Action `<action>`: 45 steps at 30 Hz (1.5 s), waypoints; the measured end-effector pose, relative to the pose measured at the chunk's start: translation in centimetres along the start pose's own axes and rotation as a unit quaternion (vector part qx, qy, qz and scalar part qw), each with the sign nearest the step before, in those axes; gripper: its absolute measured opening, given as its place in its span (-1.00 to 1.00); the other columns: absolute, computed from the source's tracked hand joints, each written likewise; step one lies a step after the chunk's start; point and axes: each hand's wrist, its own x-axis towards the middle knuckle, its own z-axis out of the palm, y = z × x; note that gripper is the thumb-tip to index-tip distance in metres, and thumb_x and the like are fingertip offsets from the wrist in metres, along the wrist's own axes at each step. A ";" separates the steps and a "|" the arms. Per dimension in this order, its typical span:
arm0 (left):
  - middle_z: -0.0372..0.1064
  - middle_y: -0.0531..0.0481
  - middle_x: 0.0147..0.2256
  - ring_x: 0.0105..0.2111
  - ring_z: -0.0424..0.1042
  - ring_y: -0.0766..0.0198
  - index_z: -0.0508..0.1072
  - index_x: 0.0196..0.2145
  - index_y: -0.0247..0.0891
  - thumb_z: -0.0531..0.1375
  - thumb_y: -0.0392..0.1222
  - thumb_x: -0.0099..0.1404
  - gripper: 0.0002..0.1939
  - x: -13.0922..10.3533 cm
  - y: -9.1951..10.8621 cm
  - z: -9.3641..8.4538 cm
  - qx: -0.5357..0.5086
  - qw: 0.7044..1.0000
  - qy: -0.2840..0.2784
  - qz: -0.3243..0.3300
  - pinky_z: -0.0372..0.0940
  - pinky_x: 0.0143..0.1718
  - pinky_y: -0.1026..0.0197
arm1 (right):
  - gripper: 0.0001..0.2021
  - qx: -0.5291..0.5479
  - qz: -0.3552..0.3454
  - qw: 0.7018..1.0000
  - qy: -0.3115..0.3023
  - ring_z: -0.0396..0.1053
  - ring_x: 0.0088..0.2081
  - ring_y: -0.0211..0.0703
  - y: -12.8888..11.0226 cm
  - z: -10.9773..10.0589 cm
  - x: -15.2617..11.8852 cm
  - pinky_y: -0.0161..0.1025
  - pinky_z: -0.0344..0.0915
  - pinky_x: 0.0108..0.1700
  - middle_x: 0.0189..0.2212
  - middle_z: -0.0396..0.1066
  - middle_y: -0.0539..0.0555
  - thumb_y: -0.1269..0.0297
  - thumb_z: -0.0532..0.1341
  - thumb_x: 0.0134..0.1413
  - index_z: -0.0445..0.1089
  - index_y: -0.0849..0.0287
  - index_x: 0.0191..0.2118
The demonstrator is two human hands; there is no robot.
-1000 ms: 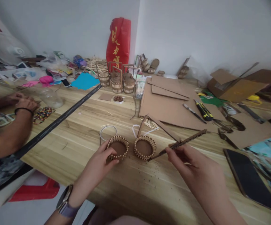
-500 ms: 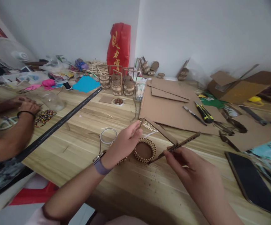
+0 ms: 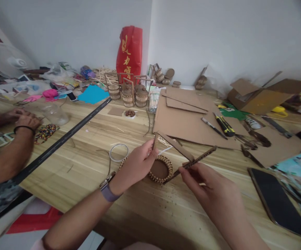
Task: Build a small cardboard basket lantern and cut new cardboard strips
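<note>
Now both hands (image 3: 137, 164) (image 3: 213, 184) on cardboard frame (image 3: 175, 146)

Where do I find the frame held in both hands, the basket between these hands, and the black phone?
Frame (image 3: 176, 147): head view, on its upper strip.
Basket (image 3: 161, 169): head view, on its inner floor.
Phone (image 3: 277, 202): head view, on its dark screen.

Illumination dim, diffuse, greyish; source direction indeterminate. Soft shadow along near edge of wooden table (image 3: 93, 135). Upper-right corner vignetted nearly black. Wide-angle stretching toward margins; electric fan (image 3: 17, 63), far left, hazy, detail smeared.
</note>
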 end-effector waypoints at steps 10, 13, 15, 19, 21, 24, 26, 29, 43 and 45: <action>0.46 -0.11 -0.12 -0.05 0.40 0.18 0.41 -0.09 -0.23 0.07 -0.26 0.43 -0.84 -2.0 2.8 0.2 0.146 0.943 0.195 0.226 0.30 0.04 0.09 | -0.69 0.013 -0.003 1.000 0.022 0.40 -0.65 -0.30 -0.7 -0.2 0.6 -0.40 0.18 -0.63 -0.64 0.43 -0.06 0.14 0.09 0.29 0.36 0.12 -0.45; 0.49 -0.06 -0.20 -0.13 0.45 0.21 0.47 -0.16 -0.25 0.12 -0.25 0.41 -0.87 -2.4 3.7 1.1 0.082 0.970 0.114 0.200 0.34 -0.05 0.16 | -0.70 0.017 -0.004 1.000 0.024 0.41 -0.64 -0.28 -0.7 -0.2 0.6 -0.39 0.20 -0.61 -0.64 0.44 -0.05 0.15 0.09 0.29 0.35 0.12 -0.45; 0.51 -0.05 -0.18 -0.13 0.47 0.21 0.49 -0.16 -0.25 0.18 -0.23 0.38 -0.87 -2.3 3.9 1.8 0.032 0.985 0.076 0.153 0.35 -0.05 0.17 | -0.71 0.018 -0.006 1.000 0.021 0.43 -0.63 -0.28 -0.7 -0.2 0.5 -0.40 0.21 -0.61 -0.62 0.45 -0.04 0.16 0.08 0.30 0.36 0.12 -0.43; 0.53 -0.03 -0.14 -0.11 0.48 0.21 0.51 -0.12 -0.22 0.19 -0.22 0.37 -0.85 -1.9 3.9 2.5 -0.039 0.992 0.037 0.113 0.36 -0.03 0.17 | -0.71 0.014 -0.002 1.000 0.016 0.44 -0.62 -0.26 -0.7 -0.1 0.5 -0.38 0.22 -0.61 -0.61 0.46 -0.03 0.16 0.06 0.30 0.37 0.12 -0.41; 0.53 -0.04 -0.12 -0.09 0.48 0.21 0.51 -0.11 -0.23 0.14 -0.24 0.40 -0.82 -1.8 3.8 2.6 -0.058 0.991 0.038 0.115 0.35 -0.01 0.17 | -0.71 0.009 0.000 1.000 0.016 0.45 -0.62 -0.24 -0.7 -0.1 0.4 -0.37 0.22 -0.60 -0.61 0.47 -0.03 0.15 0.06 0.31 0.38 0.12 -0.40; 0.54 -0.03 -0.13 -0.09 0.48 0.24 0.53 -0.12 -0.24 0.09 -0.30 0.41 -0.78 -1.7 3.7 2.5 -0.083 0.989 0.028 0.119 0.35 -0.02 0.21 | -0.70 0.000 -0.002 1.000 0.018 0.45 -0.62 -0.24 -0.6 -0.1 0.4 -0.37 0.22 -0.60 -0.61 0.46 -0.03 0.15 0.06 0.31 0.38 0.14 -0.40; 0.54 -0.01 -0.14 -0.11 0.49 0.27 0.53 -0.13 -0.22 0.11 -0.33 0.39 -0.79 -1.7 3.8 2.6 -0.093 0.988 0.018 0.120 0.35 -0.04 0.24 | -0.69 -0.001 -0.005 1.000 0.018 0.44 -0.63 -0.25 -0.6 -0.1 0.4 -0.37 0.21 -0.61 -0.62 0.45 -0.04 0.16 0.05 0.32 0.37 0.14 -0.42; 0.53 0.01 -0.16 -0.13 0.49 0.28 0.54 -0.15 -0.21 0.17 -0.33 0.35 -0.82 -2.0 4.0 2.8 -0.090 0.989 0.024 0.115 0.35 -0.06 0.27 | -0.68 0.001 -0.005 1.000 0.017 0.44 -0.63 -0.26 -0.5 0.0 0.4 -0.38 0.21 -0.61 -0.63 0.45 -0.04 0.16 0.04 0.32 0.35 0.13 -0.43; 0.53 0.03 -0.26 -0.23 0.48 0.29 0.53 -0.25 -0.22 0.16 -0.31 0.36 -0.87 -1.6 4.3 2.9 -0.034 0.990 0.045 0.131 0.34 -0.17 0.28 | -0.62 -0.057 -0.044 0.997 0.034 0.42 -0.64 -0.24 -0.7 0.0 0.3 -0.34 0.12 -0.64 -0.64 0.44 -0.02 0.16 -0.04 0.40 0.40 0.13 -0.38; 0.52 0.02 -0.29 -0.25 0.47 0.27 0.51 -0.28 -0.23 0.16 -0.32 0.36 -0.88 -1.6 4.4 2.9 -0.013 0.990 0.046 0.134 0.32 -0.20 0.27 | -0.60 -0.064 -0.049 0.996 0.038 0.41 -0.64 -0.24 -0.7 0.1 0.3 -0.33 0.10 -0.66 -0.65 0.43 -0.02 0.15 -0.06 0.41 0.41 0.15 -0.36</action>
